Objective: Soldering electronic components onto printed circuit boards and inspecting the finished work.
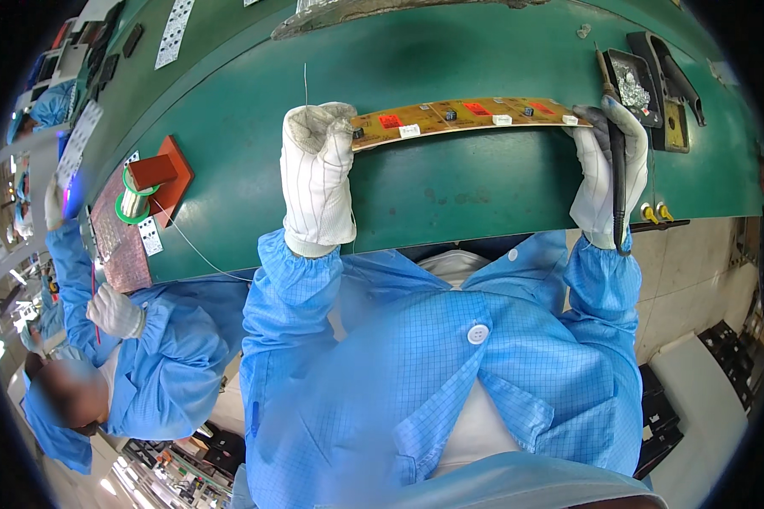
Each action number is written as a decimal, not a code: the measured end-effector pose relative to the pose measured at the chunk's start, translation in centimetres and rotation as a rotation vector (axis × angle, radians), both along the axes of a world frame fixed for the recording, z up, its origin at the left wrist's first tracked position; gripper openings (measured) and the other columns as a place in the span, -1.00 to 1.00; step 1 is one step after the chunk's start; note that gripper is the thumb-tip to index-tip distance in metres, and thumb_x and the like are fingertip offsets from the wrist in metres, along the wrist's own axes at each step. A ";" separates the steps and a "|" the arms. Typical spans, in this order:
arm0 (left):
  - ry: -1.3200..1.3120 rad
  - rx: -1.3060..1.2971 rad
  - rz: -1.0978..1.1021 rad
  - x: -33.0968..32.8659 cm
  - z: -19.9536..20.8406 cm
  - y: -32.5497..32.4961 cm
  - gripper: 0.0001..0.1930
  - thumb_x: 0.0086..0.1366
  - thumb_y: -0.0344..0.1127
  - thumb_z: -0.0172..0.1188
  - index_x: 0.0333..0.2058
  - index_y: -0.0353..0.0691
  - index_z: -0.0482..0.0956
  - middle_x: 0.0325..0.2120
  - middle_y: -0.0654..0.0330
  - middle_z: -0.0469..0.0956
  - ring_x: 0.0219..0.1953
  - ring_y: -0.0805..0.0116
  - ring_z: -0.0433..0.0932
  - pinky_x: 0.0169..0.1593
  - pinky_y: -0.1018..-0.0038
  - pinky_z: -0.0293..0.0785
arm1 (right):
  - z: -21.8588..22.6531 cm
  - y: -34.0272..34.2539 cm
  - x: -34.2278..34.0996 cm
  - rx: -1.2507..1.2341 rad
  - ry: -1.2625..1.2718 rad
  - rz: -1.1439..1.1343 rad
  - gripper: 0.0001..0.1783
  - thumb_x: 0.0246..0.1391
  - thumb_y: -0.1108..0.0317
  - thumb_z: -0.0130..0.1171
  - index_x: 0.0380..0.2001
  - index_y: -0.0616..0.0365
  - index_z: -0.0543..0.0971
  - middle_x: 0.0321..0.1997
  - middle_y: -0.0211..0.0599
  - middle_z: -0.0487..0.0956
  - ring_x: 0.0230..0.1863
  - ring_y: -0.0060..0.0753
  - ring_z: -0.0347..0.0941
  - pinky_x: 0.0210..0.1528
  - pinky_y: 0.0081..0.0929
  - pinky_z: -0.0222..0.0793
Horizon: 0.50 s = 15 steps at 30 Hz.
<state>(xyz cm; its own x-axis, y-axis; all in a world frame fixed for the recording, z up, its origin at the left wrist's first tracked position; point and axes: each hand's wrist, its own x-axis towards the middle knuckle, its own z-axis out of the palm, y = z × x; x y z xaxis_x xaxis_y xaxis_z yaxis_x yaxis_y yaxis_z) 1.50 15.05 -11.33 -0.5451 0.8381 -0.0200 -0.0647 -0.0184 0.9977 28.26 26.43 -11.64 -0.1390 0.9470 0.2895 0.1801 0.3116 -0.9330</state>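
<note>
A long tan circuit board [471, 116] lies across the green bench [450, 191], held at both ends. The left hand [317, 174], gloved, curls its fingers over the left end. The right hand [609, 170] pinches the right end and also grips what looks like a soldering iron [613, 136]. A solder spool [137, 191] stands well left.

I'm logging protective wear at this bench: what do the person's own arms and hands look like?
Both hands wear white knit gloves with fine pinstripes: left hand, right hand, the right with grey fingertips. The sleeves are light blue with a fine grid pattern and gathered elastic cuffs, part of a smock with white buttons.
</note>
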 end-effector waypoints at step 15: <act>-0.014 -0.026 0.012 0.0 0.6 0.4 -0.60 0.21 -0.27 0.26 -0.12 -0.38 0.33 -0.04 0.00 0.48 -0.18 0.46 0.46 -0.09 0.52 0.43 | -0.3 0.1 -0.2 0.011 0.079 -0.027 -0.51 0.09 0.59 0.12 0.11 0.28 0.30 -0.02 0.03 0.52 0.03 -0.27 0.50 0.08 -0.44 0.42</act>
